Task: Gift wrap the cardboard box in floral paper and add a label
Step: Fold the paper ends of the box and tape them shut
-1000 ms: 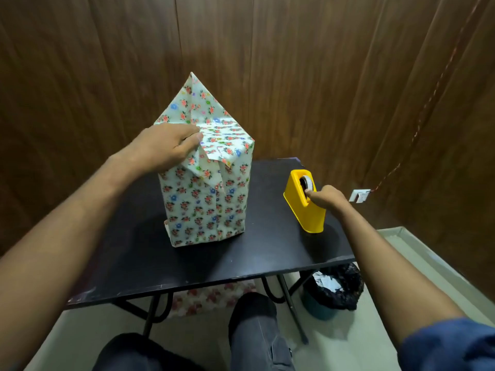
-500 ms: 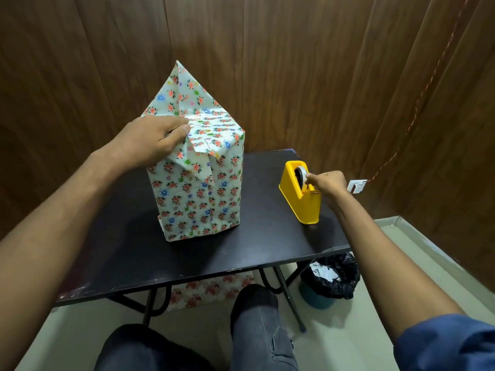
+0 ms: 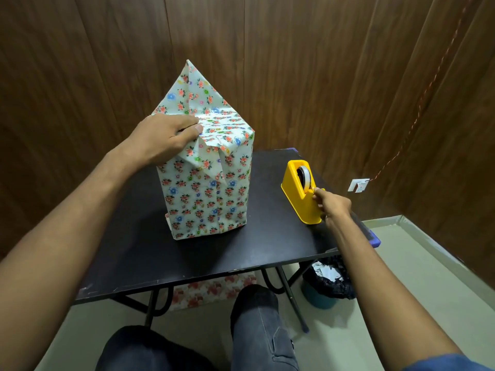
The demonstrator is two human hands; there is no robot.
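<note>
Box (image 3: pixel 206 194): stands upright near the middle of the table (image 3: pixel 139 253), a little toward the far edge; I see floral paper covering every side that faces me.
Paper top: the far flap rises to a point above the box; the near flaps are folded down over the top, with one triangular fold hanging over the front face.
Left hand (image 3: pixel 163 137): lies on the top left edge of the box, fingers curled over the folded paper, thumb tip pressing the fold down. I log it as grasping the paper against the box.
Dispenser (image 3: pixel 302 195): yellow, upright near the right edge of the table, well apart from the box; a roll of tape (image 3: pixel 304 176) sits in its slot.
Right hand (image 3: pixel 333 206): at the near end of the dispenser, fingertips pinched together at the cutter. It seems to pinch the tape end, but the strip itself is too small for me to make out.
Table: dark top on a folding metal frame; a blue corner piece shows at the right near corner.
Under table: a floral sheet (image 3: pixel 214 290) lies on the floor; a bin (image 3: pixel 325 287) with a black liner stands beside the right leg.
Operator: dark trousers and one knee in the foreground, blue sleeve on the right arm.
Wall: brown wood panelling, with a white socket (image 3: pixel 357 185) and a reddish cord (image 3: pixel 428 84) running up from it.
</note>
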